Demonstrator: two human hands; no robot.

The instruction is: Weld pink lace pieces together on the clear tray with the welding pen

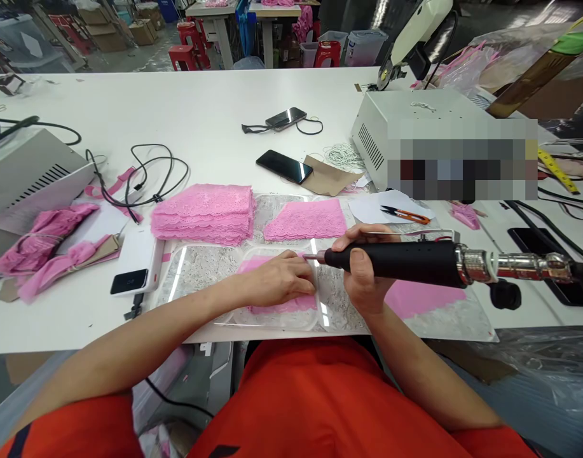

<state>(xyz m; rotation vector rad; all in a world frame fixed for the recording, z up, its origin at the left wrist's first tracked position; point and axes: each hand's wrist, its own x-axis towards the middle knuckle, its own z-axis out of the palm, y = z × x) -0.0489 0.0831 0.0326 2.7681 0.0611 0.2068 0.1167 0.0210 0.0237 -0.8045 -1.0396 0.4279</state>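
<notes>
My left hand (284, 280) presses down on a pink lace piece (276, 310), its fingers bent and close together. That piece lies on a clear plastic sheet (301, 322) at the front of the table. In my right hand (367, 273) is a black handheld tool (396, 262) with a thin metal tip (315, 257). The tool lies sideways, its tip pointing left at the lace beside my left fingers; whether it touches is unclear. A thick stack of pink lace (203, 216) and a thinner pile (305, 220) sit just behind. Another pink piece (422, 298) lies under my right wrist.
Orange-handled snips (405, 215) rest on white paper. Two phones (284, 166) lie farther back. A grey metal box (415, 102) stands right, another box (28, 165) left. A white power bank (137, 261), cables (162, 172) and bundled pink fabric (43, 235) are at left.
</notes>
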